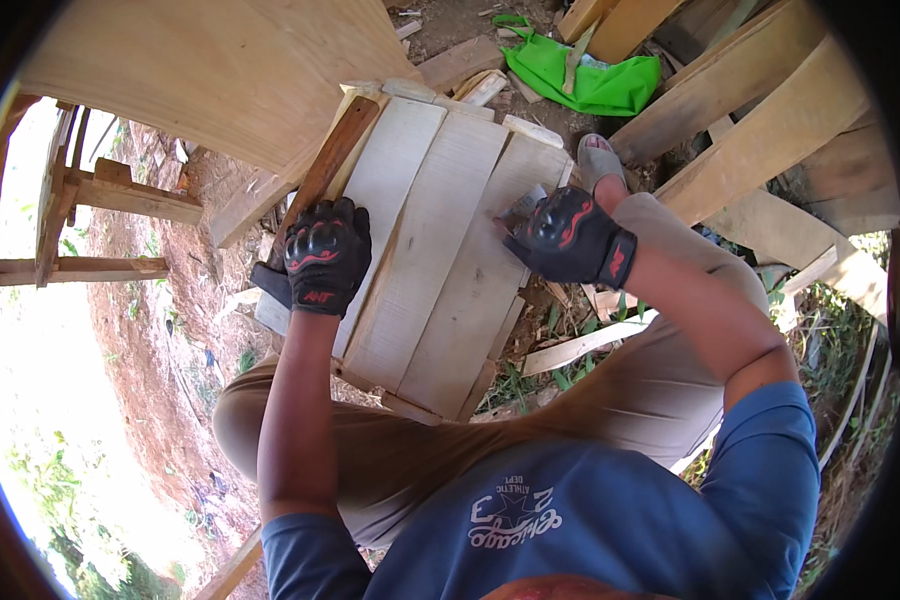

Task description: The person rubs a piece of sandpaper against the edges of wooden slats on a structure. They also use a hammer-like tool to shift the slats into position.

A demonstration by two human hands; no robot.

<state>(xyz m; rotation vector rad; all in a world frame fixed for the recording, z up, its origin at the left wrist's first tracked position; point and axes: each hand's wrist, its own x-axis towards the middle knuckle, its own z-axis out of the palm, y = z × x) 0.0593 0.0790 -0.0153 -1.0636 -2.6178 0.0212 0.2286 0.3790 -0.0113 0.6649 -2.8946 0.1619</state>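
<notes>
In front of me stands a low stand topped with pale wooden planks [435, 220] laid side by side. At its left edge a narrow dark brown wooden strip [342, 145] lies at a slant. My left hand [325, 255], in a black glove with red trim, is closed over the strip's near end, thumb out to the left. My right hand [570, 235], in a matching glove, rests over the right side of the planks with its fingers curled. A small greyish, crumpled-looking piece [525, 205] shows at those fingers; its kind is unclear, and the fingertips are partly hidden.
A large plywood sheet [220, 70] reaches in at the upper left. Beyond the stand, a bright green bag [585, 75] lies among wood scraps. Long boards [770, 130] lean at the right. A rough wooden frame [120, 195] stands left over bare earth. My legs flank the stand.
</notes>
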